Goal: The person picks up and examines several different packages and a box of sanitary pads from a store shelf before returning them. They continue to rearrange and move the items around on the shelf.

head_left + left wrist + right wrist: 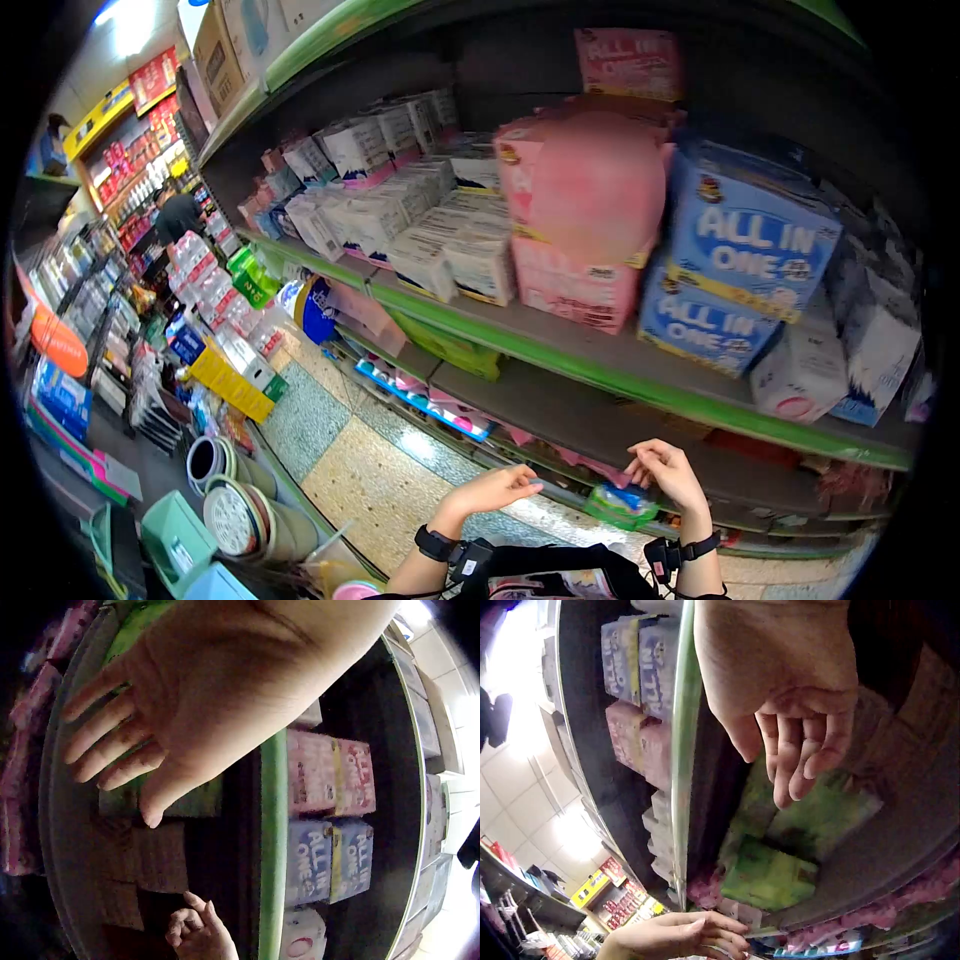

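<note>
My left hand point(490, 490) hovers in front of the lower shelves with its fingers extended and nothing held. In the left wrist view the same hand point(187, 697) shows its fingers spread over the lower shelf. To the right, my right hand point(668, 472) hangs with loosely bent fingers, also holding nothing. Green packs point(769, 874) lie on the lower shelf beyond it in the right wrist view. On the shelf above both hands stand pink "ALL IN ONE" boxes point(580, 290) and, beside them, blue "ALL IN ONE" boxes point(755, 235).
A green shelf edge point(560, 345) runs across above the hands. Rows of small white boxes point(385, 215) fill the shelf's left part. Across the tiled aisle point(365, 460) stand stacked pots point(235, 520) and bins. A person in dark clothes point(180, 215) is farther down the aisle.
</note>
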Demonstrator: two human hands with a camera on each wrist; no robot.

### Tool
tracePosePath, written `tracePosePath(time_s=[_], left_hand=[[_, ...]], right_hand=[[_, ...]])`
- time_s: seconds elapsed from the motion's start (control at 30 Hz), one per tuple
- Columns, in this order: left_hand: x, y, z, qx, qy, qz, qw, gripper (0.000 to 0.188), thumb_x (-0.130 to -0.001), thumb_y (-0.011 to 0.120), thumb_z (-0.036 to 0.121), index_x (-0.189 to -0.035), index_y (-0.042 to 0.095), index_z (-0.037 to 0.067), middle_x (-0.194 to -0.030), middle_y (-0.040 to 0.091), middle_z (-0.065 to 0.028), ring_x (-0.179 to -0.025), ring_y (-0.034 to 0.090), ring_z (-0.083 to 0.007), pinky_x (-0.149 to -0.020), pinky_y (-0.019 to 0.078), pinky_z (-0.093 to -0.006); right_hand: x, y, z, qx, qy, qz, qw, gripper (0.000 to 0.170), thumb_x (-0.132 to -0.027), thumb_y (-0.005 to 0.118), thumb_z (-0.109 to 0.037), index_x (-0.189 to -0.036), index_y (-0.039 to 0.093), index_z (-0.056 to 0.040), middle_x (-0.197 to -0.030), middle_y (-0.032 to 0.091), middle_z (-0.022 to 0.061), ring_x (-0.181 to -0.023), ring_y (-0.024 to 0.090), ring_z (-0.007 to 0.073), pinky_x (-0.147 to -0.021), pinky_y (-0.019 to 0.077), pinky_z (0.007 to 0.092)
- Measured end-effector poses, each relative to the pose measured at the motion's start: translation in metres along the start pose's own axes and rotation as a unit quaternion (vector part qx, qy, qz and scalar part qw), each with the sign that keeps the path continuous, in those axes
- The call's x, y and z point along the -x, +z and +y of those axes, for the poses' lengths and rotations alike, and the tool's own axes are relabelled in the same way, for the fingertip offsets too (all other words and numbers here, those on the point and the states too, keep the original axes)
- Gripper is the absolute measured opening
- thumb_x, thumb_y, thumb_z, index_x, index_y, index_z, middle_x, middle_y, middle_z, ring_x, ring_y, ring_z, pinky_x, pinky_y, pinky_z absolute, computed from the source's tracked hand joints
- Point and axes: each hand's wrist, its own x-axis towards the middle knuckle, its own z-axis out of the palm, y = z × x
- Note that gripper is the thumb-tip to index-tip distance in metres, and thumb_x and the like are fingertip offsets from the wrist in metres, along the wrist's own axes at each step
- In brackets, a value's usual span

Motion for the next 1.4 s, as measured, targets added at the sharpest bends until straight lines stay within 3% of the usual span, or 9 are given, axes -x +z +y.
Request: tracePosePath(time_s=[0.2,0.43,0.57,0.77,0.93,1.03,1.2,1.3,1.4], left_hand=[[0.037,-0.110,-0.049,-0.051,-0.018,0.015,0.998,0.046,-0.086,0.052,0.037,-0.113,0.048,0.001,-0.097,0.059,-0.0147,-0.092,0.056,-0.0236,-0.078,0.0447,-0.0328],[0.055,-0.161,-0.105,0.052,0.029,0.049,0.997,0.046,-0.085,0.054,0.035,-0.115,0.048,0.001,-0.098,0.057,-0.0134,-0.094,0.055,-0.0211,-0.080,0.0435,-0.0325],[0.044,-0.189,-0.141,0.080,0.079,0.236,0.965,0.046,-0.083,0.059,0.028,-0.119,0.044,0.002,-0.113,0.049,-0.0112,-0.098,0.052,-0.0198,-0.079,0.0439,-0.0317],[0.026,-0.287,-0.215,0.259,0.078,0.442,0.855,0.054,-0.078,0.064,0.017,-0.122,0.037,0.000,-0.115,0.049,-0.0174,-0.100,0.051,-0.0208,-0.087,0.0411,-0.0318],[0.023,-0.388,-0.254,0.364,0.025,0.431,0.825,0.062,-0.083,0.059,0.027,-0.130,0.027,0.002,-0.130,0.036,-0.0145,-0.122,0.034,-0.0247,-0.099,0.0301,-0.0394],[0.000,-0.454,-0.294,0.466,0.061,0.383,0.795,0.066,-0.082,0.060,0.028,-0.131,0.024,0.001,-0.132,0.033,-0.0156,-0.125,0.030,-0.0270,-0.099,0.0293,-0.0426],[-0.054,-0.530,-0.359,0.621,0.079,0.271,0.731,0.034,-0.082,0.057,0.039,-0.105,0.049,0.017,-0.101,0.045,-0.0038,-0.093,0.044,-0.0202,-0.092,0.0286,-0.0475],[-0.074,-0.556,-0.368,0.672,0.032,0.283,0.684,0.025,-0.081,0.057,0.037,-0.095,0.052,0.016,-0.092,0.048,-0.0018,-0.089,0.044,-0.0184,-0.090,0.0299,-0.0465],[-0.114,-0.573,-0.409,0.681,0.103,0.191,0.699,0.021,-0.079,0.059,0.034,-0.083,0.055,0.014,-0.080,0.053,-0.0006,-0.074,0.048,-0.0175,-0.078,0.0396,-0.0381]], right_hand=[[-0.038,0.113,-0.011,-0.010,-0.005,0.019,1.000,0.021,-0.090,0.046,-0.015,-0.099,0.056,0.0008,-0.078,0.063,0.0078,-0.064,0.057,0.0107,-0.057,0.0454,0.0223],[-0.058,0.178,-0.018,-0.002,0.014,-0.001,1.000,0.023,-0.090,0.047,-0.017,-0.103,0.055,0.0003,-0.081,0.063,0.0083,-0.070,0.058,0.0116,-0.061,0.0462,0.0234],[-0.078,0.191,-0.021,-0.019,0.008,0.013,1.000,0.023,-0.090,0.046,-0.016,-0.104,0.055,0.0009,-0.083,0.063,0.0094,-0.072,0.059,0.0129,-0.062,0.0471,0.0240],[-0.117,0.236,-0.022,-0.054,0.027,-0.004,0.998,0.026,-0.091,0.047,-0.018,-0.108,0.051,0.0017,-0.085,0.063,0.0119,-0.076,0.060,0.0149,-0.069,0.0485,0.0268],[-0.186,0.318,-0.041,-0.040,0.017,-0.042,0.998,0.032,-0.091,0.047,-0.022,-0.112,0.048,0.0019,-0.090,0.063,0.0128,-0.085,0.060,0.0166,-0.077,0.0470,0.0264],[-0.256,0.380,-0.028,-0.058,-0.013,-0.072,0.996,0.041,-0.090,0.047,-0.026,-0.120,0.041,0.0022,-0.098,0.061,0.0146,-0.091,0.058,0.0195,-0.080,0.0465,0.0292],[-0.363,0.481,-0.025,-0.136,-0.006,-0.041,0.990,0.064,-0.089,0.049,-0.031,-0.133,0.016,0.0016,-0.127,0.040,0.0200,-0.114,0.045,0.0259,-0.091,0.0415,0.0357],[-0.403,0.501,-0.019,-0.221,0.014,0.056,0.974,0.051,-0.088,0.050,-0.027,-0.127,0.031,0.0020,-0.125,0.042,0.0153,-0.115,0.042,0.0249,-0.096,0.0378,0.0375],[-0.435,0.504,0.001,-0.278,-0.030,0.144,0.949,0.039,-0.088,0.051,-0.027,-0.119,0.042,-0.0047,-0.119,0.046,0.0090,-0.109,0.046,0.0224,-0.093,0.0376,0.0379]])
